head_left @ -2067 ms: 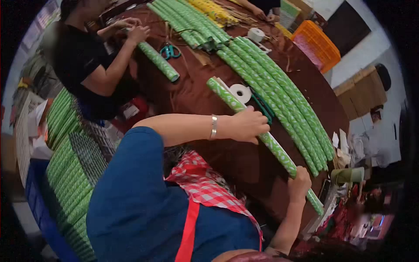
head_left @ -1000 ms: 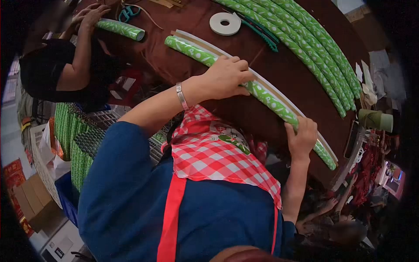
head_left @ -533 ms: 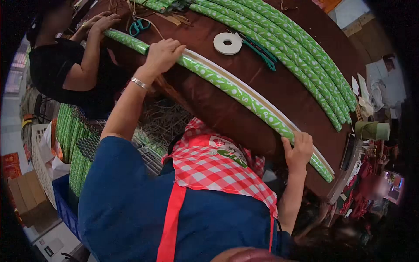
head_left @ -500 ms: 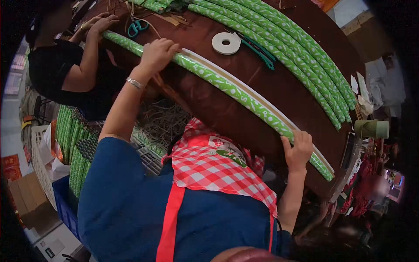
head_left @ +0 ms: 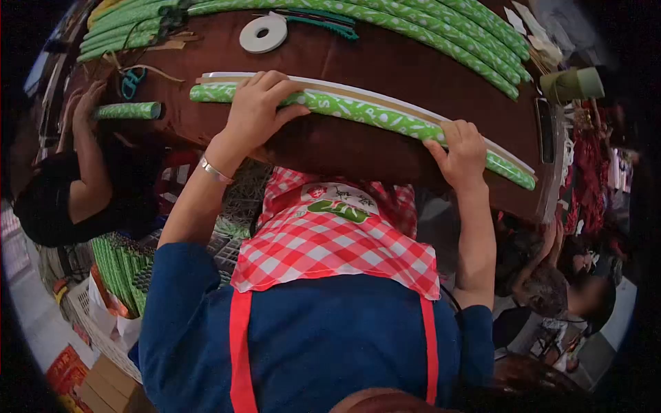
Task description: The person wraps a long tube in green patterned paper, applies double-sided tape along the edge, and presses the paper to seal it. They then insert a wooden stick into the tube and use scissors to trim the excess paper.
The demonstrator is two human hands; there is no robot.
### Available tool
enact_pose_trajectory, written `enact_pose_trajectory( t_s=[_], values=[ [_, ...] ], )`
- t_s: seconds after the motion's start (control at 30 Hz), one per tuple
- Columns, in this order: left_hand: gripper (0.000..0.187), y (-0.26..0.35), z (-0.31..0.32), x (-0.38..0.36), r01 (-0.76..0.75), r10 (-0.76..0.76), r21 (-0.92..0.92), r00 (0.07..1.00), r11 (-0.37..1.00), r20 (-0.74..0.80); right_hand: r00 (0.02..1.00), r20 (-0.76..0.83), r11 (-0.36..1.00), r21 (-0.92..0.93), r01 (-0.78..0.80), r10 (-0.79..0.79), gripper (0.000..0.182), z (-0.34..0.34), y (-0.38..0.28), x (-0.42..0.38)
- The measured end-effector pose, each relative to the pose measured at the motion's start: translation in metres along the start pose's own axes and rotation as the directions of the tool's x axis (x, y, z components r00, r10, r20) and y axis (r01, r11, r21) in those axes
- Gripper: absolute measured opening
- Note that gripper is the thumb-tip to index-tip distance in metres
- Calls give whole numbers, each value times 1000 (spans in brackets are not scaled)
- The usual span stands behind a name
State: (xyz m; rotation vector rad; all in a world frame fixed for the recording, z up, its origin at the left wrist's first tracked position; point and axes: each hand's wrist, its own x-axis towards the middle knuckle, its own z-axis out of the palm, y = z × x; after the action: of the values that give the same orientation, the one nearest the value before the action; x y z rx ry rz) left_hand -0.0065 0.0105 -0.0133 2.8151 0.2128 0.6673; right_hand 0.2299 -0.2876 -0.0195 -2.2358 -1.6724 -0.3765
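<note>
A long green patterned tube [head_left: 372, 118] lies along the near side of the dark table, a tan strip with a white edge running behind it. Near its left end, my left hand [head_left: 265, 103] wraps over the tube, thumb in front. My right hand [head_left: 460, 148] grips it toward the right end, thumb on the near side. A roll of white tape [head_left: 263, 32] lies behind the tube, beside a dark teal serrated tool [head_left: 323, 23].
Several green tubes [head_left: 441, 41] lie along the table's [head_left: 385, 65] far side. At the left are teal scissors [head_left: 131, 82], another green tube [head_left: 127, 111] and a co-worker's hands [head_left: 84, 107]. A phone [head_left: 544, 131] and a green cup-like container [head_left: 575, 85] are at the right.
The view has turned. The tube under my hands now ends just left of my left hand, separate from the piece by the co-worker. My left hand's thumb now shows in front of the tube.
</note>
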Motion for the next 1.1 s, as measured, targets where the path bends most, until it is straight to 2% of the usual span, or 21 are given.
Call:
enact_pose_trajectory(
  t_s=[0.13, 0.2, 0.4, 0.47, 0.6, 0.67, 0.77, 0.87, 0.9, 0.97, 1.03, 1.1],
  values=[
    [33, 0, -3, 4, 15, -15, -20, 999, 1000, 40, 990, -50, 990, -35, -134, 132, 31, -9, 27, -22],
    [31, 0, -3, 5, 32, -30, -47, 998, 998, 50, 974, -60, 976, 12, -216, 217, 29, -14, 44, -35],
    [31, 0, -2, 7, 16, -11, -87, 999, 996, 50, 926, -231, 950, -22, -311, 298, 22, -21, 85, -70],
    [30, 1, -3, 6, 47, -42, -109, 998, 993, 49, 899, -277, 939, 32, -343, 338, 21, -24, 94, -78],
    [29, -3, -2, 6, 45, -39, -96, 997, 994, 60, 883, -249, 915, 40, -401, 398, 21, -26, 100, -83],
    [23, -5, -1, 7, 5, -2, -129, 1000, 992, 20, 874, -247, 905, 25, -425, 417, 20, -28, 102, -85],
    [11, -4, 1, 10, 74, -76, -117, 997, 990, -9, 858, -296, 902, 29, -431, 420, 20, -27, 108, -86],
    [10, -8, 3, 13, 111, -111, -80, 994, 991, 8, 849, -236, 880, 68, -470, 472, 20, -31, 109, -82],
    [9, -6, 1, 15, 109, -108, -100, 994, 989, 12, 852, -221, 875, 22, -483, 475, 21, -27, 116, -85],
    [9, -5, 2, 19, 124, -128, -140, 992, 982, -21, 842, -197, 864, 62, -500, 502, 22, -27, 120, -83],
    [12, -6, 5, 19, 152, -156, -99, 987, 983, -39, 821, -192, 842, 77, -533, 538, 23, -25, 121, -85],
    [16, -8, 6, 22, 157, -163, -78, 984, 984, -68, 838, -225, 866, 56, -497, 496, 24, -25, 122, -82]
  ],
)
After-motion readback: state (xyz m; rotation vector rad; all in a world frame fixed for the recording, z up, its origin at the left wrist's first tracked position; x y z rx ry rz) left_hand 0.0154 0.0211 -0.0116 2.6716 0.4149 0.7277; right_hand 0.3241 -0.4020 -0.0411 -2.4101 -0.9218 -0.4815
